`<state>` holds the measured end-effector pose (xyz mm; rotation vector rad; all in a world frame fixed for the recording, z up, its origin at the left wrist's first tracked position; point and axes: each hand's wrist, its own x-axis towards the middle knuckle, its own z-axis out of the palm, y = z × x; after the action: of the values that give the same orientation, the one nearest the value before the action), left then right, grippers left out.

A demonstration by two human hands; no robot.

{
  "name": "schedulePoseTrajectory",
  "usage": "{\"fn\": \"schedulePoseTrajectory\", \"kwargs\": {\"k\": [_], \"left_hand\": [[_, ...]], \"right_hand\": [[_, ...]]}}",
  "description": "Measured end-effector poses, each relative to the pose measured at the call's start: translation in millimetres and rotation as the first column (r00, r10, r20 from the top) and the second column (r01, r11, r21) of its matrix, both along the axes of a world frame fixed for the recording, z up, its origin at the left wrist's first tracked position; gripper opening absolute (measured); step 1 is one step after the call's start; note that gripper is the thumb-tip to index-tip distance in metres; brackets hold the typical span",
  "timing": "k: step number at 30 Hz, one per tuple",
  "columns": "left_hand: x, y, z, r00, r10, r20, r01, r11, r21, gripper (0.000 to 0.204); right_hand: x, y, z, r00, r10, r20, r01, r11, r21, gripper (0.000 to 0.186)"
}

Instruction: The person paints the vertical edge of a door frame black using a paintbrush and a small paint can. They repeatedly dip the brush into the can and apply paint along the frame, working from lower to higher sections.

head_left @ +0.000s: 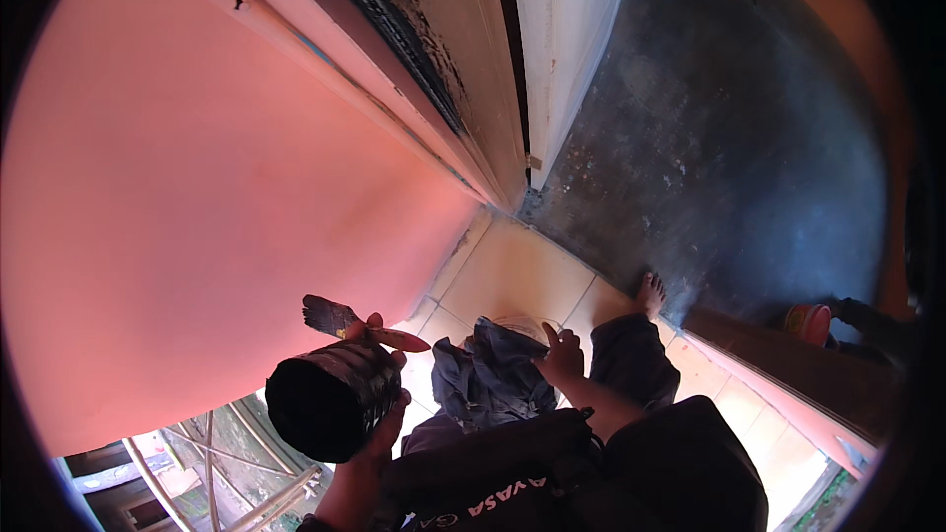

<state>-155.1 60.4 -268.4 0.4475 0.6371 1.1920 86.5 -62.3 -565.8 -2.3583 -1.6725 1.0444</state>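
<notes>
"What shows in the head view?"
"The left hand [388, 426] has its fingers wrapped around a dark can [330, 404], and also holds a paintbrush [400, 339] at its upper edge, before the pink wall [197, 227]."
"And the right hand [563, 359]?"
"Beside the dark cloth [498, 374], above the tiled floor [512, 271], fingers partly bent; I can't tell whether they grip it."

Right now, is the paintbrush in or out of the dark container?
Out: the left hand holds the paintbrush outside the dark container, bristles and handle both showing.
</notes>
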Motion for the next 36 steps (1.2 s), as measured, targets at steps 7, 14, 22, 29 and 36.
{"fn": "schedulePoseTrajectory", "kwargs": {"k": [7,14,22,29,36], "left_hand": [[36,20,7,0.99,-0.033,-0.137,0.037,0.999,0.027,0.063],[85,39,20,0.991,0.048,0.124,-0.037,0.995,-0.092,0.06],[144,58,35,0.999,0.044,-0.008,-0.044,0.999,0.01,0.059],[139,89,1,0.98,-0.071,0.185,0.064,0.997,0.04,0.063],[130,75,3,0.99,-0.005,0.144,0.0,0.999,0.034,0.059]], "right_hand": [[23,18,-54,0.861,0.168,-0.481,-0.354,0.875,-0.329,0.102],[71,-15,-42,0.887,0.173,-0.429,-0.348,0.86,-0.372,0.09],[148,-3,-32,0.9,0.208,-0.383,-0.36,0.849,-0.386,0.087],[162,58,-46,0.861,0.34,-0.378,-0.469,0.817,-0.334,0.085],[122,100,-31,0.64,0.554,-0.532,-0.739,0.633,-0.231,0.084]]}}
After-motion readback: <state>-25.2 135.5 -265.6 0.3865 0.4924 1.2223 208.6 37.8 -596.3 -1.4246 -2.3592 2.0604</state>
